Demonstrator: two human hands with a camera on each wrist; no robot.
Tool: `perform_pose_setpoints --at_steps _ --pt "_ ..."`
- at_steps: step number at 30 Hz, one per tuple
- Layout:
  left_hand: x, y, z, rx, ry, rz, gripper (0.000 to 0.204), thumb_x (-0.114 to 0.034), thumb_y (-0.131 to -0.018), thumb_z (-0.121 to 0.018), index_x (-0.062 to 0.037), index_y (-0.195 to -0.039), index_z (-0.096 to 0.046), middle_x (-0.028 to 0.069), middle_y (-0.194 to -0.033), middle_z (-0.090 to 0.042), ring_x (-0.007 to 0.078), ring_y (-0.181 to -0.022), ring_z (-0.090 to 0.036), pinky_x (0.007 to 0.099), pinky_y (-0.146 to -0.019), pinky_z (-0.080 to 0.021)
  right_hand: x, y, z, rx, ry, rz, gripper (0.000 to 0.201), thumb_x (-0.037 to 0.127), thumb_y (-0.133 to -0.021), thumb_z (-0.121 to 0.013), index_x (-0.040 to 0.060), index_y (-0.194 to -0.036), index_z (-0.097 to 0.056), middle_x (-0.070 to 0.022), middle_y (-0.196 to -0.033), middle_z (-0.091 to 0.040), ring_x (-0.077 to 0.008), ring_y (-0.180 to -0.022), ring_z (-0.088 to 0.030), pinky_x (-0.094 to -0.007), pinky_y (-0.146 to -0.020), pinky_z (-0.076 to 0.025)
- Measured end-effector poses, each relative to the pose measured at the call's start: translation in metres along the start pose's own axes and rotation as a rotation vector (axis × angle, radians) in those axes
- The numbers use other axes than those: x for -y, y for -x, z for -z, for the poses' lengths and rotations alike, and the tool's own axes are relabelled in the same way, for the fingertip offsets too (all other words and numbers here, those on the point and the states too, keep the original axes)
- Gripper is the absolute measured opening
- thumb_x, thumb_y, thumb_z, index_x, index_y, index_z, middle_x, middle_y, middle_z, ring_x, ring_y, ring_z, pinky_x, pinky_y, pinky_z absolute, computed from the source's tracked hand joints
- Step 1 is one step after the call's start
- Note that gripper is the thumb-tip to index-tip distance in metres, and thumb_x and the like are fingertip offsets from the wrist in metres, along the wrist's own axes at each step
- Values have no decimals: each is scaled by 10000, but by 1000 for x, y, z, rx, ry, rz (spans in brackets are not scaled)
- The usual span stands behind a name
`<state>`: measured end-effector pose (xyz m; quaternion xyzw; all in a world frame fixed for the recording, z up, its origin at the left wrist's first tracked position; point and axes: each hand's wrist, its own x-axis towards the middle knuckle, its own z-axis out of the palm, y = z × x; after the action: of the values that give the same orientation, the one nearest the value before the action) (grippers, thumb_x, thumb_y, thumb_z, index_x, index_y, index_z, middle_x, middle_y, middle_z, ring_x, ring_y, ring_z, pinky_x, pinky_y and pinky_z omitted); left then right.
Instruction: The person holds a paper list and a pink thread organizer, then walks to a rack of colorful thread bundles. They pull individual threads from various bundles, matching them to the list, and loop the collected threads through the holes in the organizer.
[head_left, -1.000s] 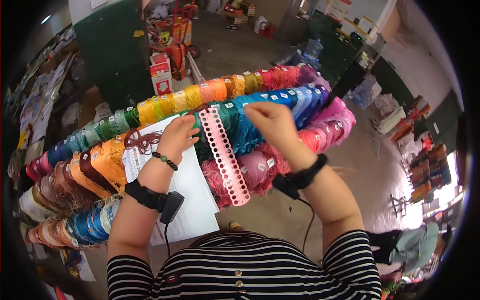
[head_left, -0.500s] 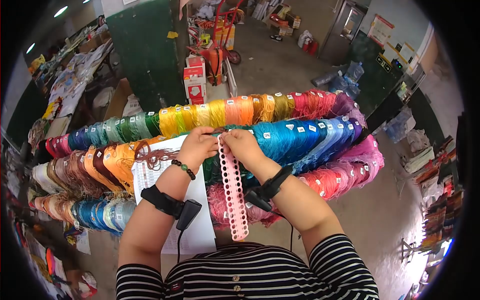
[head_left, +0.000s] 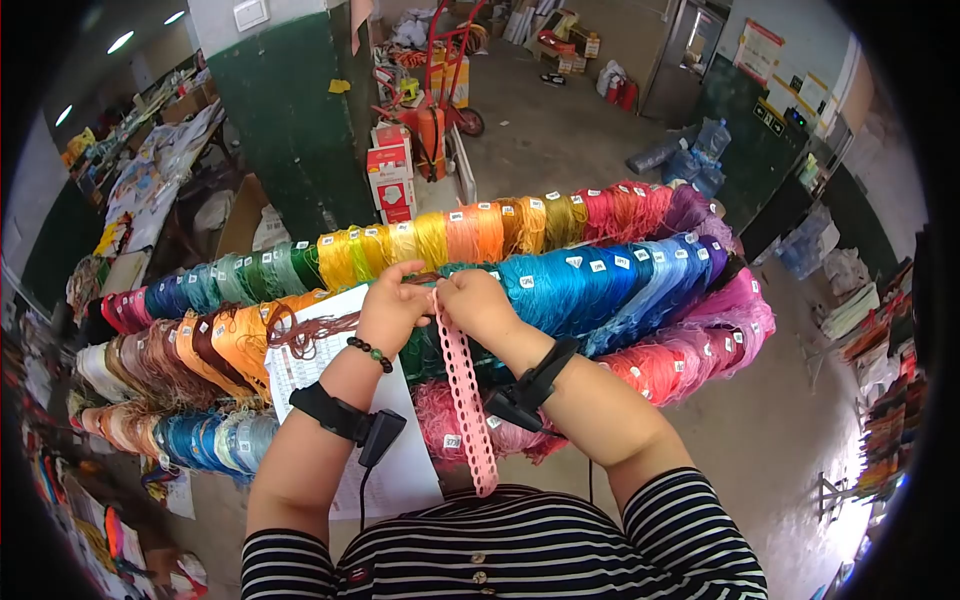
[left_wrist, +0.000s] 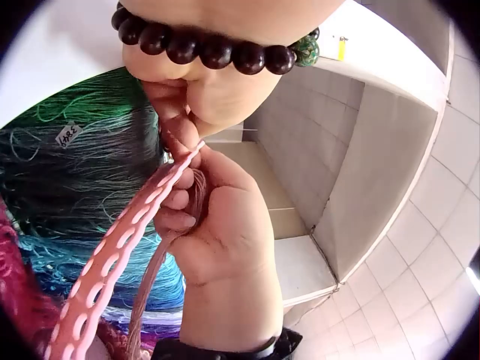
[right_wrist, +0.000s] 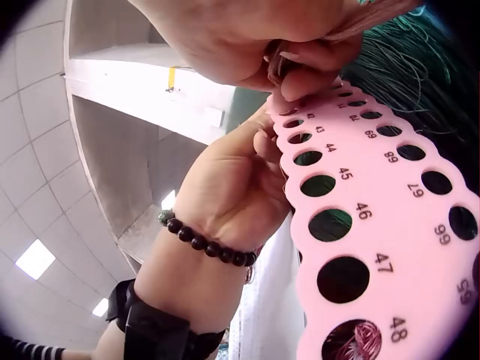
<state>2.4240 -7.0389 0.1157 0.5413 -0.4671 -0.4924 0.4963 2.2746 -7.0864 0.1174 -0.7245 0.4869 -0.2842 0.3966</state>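
Landmark: the pink hole strip [head_left: 466, 385], hanging before your chest.
Your left hand [head_left: 393, 305]: pinching its top end.
Your right hand [head_left: 477, 302]: pinching a brown thread [left_wrist: 196, 186] there.
Behind the strip: thread skeins [head_left: 590, 280].
Left of it: printed sheet [head_left: 300, 345].

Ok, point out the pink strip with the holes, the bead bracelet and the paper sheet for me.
pink strip [head_left: 467, 400], head view, middle of its length.
bead bracelet [head_left: 368, 350], head view, beads on the left wrist.
paper sheet [head_left: 300, 360], head view, printed upper part.
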Motion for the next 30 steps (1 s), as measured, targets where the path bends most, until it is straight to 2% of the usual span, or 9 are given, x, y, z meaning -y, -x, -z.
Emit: perform_pose_setpoints --at_steps 5,8,12,13,17,20,23,26,30 --pt "-1 0 2 -11 -93 -12 445 30 -852 -596 -3 -1265 -433 72 -884 -672 104 -725 -631 211 -589 -494 2 -3 -3 -28 199 146 371 278 -936 -537 16 -692 -633 -90 -623 -629 -184 -573 -625 -345 -550 -490" --pt "4 -5 8 -14 -211 -102 383 26 -829 -594 5 -1190 -470 71 -824 -669 114 -670 -629 223 -565 -488 9 1 1 139 -82 -57 330 291 -907 -550 -8 -794 -630 -178 -735 -654 -298 -639 -644 -392 -620 -507" --pt "6 -1 39 -146 -722 -294 306 13 -807 -593 22 -1100 -506 78 -754 -667 130 -612 -625 238 -548 -482 3 0 1 296 -355 -211 192 222 -927 -585 37 -892 -544 -48 -672 -622 -104 -511 -558 -246 -464 -448" --pt "1 1 46 -205 -860 -340 291 10 -803 -593 26 -1083 -513 79 -739 -667 133 -601 -625 241 -547 -481 2 0 0 280 -367 -194 196 227 -933 -583 41 -887 -541 -43 -674 -614 -105 -508 -552 -248 -459 -442" --pt "-5 6 48 -131 -530 -153 304 -14 -826 -599 46 -1111 -514 85 -719 -671 139 -598 -642 248 -552 -496 -7 0 -8 236 -364 -141 196 226 -951 -569 50 -874 -532 -38 -683 -602 -108 -502 -541 -250 -449 -428" --pt "-9 6 44 -119 -565 -110 310 -34 -820 -619 29 -1113 -537 112 -761 -699 172 -718 -685 278 -674 -524 -10 0 -8 207 -333 -111 186 213 -959 -554 51 -872 -524 -46 -687 -607 -108 -507 -542 -253 -454 -433" --pt "3 1 46 -57 -238 -205 288 -37 -859 -608 8 -1132 -530 86 -856 -705 158 -796 -680 247 -721 -517 -10 2 -8 207 -301 -100 178 207 -964 -545 52 -882 -512 -55 -699 -617 -108 -518 -545 -257 -472 -443" --pt "-21 17 37 24 332 14 286 -54 -888 -608 -17 -1157 -519 72 -955 -691 130 -845 -661 214 -744 -503 -5 6 -7 166 -299 -87 138 167 -948 -522 39 -900 -506 -75 -694 -640 -126 -534 -559 -277 -495 -450" --pt "-17 15 29 95 547 -11 281 -56 -907 -584 -45 -1180 -515 74 -1000 -675 98 -808 -642 177 -658 -492 -4 10 -6 161 -443 -162 107 138 -943 -500 36 -910 -497 -82 -696 -648 -123 -544 -562 -274 -490 -442"
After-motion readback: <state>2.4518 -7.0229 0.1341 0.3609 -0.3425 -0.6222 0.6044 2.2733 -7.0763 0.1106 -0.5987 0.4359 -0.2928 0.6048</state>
